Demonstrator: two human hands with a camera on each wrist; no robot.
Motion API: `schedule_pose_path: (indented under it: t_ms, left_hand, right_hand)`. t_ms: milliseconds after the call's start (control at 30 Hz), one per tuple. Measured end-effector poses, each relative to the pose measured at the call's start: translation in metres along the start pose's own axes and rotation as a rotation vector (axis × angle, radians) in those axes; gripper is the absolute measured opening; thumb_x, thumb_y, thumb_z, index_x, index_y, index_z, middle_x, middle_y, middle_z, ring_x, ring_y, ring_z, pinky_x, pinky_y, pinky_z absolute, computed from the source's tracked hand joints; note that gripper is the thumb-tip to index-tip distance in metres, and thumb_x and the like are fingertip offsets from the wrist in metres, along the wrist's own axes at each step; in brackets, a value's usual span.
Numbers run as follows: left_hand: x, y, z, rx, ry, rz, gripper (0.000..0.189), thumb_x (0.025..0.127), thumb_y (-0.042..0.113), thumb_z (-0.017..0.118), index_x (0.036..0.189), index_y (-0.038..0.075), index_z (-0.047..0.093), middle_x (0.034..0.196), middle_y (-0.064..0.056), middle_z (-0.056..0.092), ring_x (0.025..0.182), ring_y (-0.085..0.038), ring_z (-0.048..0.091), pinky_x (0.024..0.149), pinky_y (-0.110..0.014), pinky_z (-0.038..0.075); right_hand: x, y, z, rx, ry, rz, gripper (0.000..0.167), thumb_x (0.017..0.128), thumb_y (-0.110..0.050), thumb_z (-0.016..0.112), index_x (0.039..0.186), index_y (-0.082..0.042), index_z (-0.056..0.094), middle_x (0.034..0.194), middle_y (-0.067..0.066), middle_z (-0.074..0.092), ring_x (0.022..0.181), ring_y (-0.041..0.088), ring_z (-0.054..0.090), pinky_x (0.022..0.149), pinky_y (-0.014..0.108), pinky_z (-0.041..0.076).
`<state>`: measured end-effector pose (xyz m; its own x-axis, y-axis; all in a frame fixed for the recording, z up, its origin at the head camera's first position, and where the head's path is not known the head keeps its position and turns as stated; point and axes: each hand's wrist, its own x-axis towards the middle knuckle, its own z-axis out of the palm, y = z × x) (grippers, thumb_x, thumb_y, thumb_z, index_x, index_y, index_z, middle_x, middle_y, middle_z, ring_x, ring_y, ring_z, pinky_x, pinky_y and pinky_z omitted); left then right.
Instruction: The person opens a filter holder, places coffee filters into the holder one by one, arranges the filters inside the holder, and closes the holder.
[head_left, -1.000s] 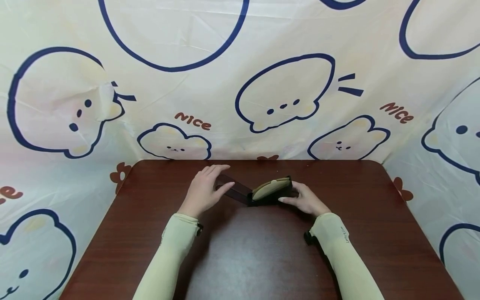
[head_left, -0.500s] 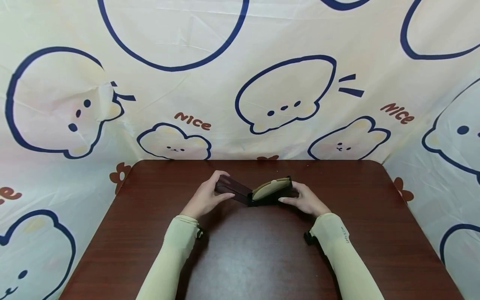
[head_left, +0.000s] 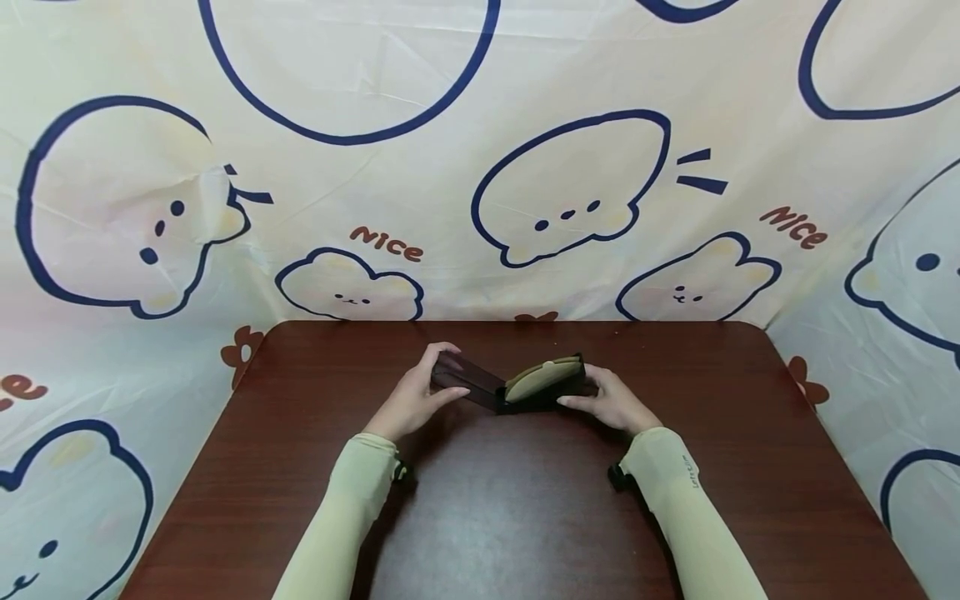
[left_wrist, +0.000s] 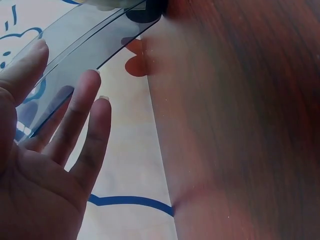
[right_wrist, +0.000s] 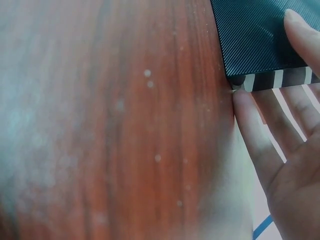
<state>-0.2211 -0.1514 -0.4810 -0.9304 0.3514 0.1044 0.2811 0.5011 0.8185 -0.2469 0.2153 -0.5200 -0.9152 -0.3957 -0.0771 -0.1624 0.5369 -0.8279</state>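
Observation:
A hinged case stands unfolded on the far middle of the table. Its lid [head_left: 468,381] is see-through and tinted, slanting up to the left. On the right, its black ribbed base [right_wrist: 265,42] leans the other way, and beige round-edged pieces [head_left: 542,380] show inside. My left hand [head_left: 411,398] holds the lid's outer end, thumb on the near side and fingers behind; in the left wrist view, the clear lid [left_wrist: 82,42] passes between them. The right hand [head_left: 613,402] grips the base's outer end between thumb and fingers.
The dark red-brown wooden table [head_left: 480,500] reflects light in front of the case. Its far edge meets a cartoon-printed cloth [head_left: 450,183], which also hangs at both sides.
My left hand has come down from over the lid and now holds its end between thumb and fingers. The right hand and the base stay in place.

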Motion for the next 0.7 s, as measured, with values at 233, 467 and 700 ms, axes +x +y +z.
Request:
schedule_pose_path:
  t_ms: [233, 467, 700]
  left_hand:
    - [0.0, 0.002, 0.002, 0.003, 0.01, 0.002, 0.065, 0.096, 0.022, 0.075, 0.149, 0.023, 0.037, 0.123, -0.009, 0.064, 0.103, -0.022, 0.068, 0.087, -0.04, 0.058]
    - [-0.001, 0.008, 0.006, 0.036, 0.035, -0.025, 0.082, 0.097, 0.025, 0.075, 0.16, 0.034, 0.025, 0.124, -0.004, 0.066, 0.101, -0.02, 0.066, 0.086, -0.042, 0.057]
    - [0.002, 0.013, 0.007, 0.018, 0.041, 0.005, 0.085, 0.097, 0.023, 0.075, 0.161, 0.028, 0.021, 0.124, -0.003, 0.065, 0.103, -0.017, 0.067, 0.085, -0.039, 0.055]
  right_hand:
    - [0.0, 0.002, -0.001, 0.007, -0.011, 0.006, 0.046, 0.096, -0.032, 0.076, 0.138, -0.02, 0.061, 0.138, 0.005, 0.065, 0.134, 0.029, 0.057, 0.107, 0.051, 0.048]
    - [0.0, 0.004, -0.002, 0.012, 0.0, -0.007, 0.046, 0.095, -0.031, 0.077, 0.137, -0.021, 0.063, 0.136, 0.004, 0.067, 0.13, 0.027, 0.06, 0.105, 0.048, 0.049]
    - [0.0, 0.003, -0.001, 0.013, -0.009, -0.008, 0.046, 0.096, -0.031, 0.077, 0.138, -0.019, 0.062, 0.136, 0.005, 0.066, 0.131, 0.027, 0.059, 0.105, 0.048, 0.049]
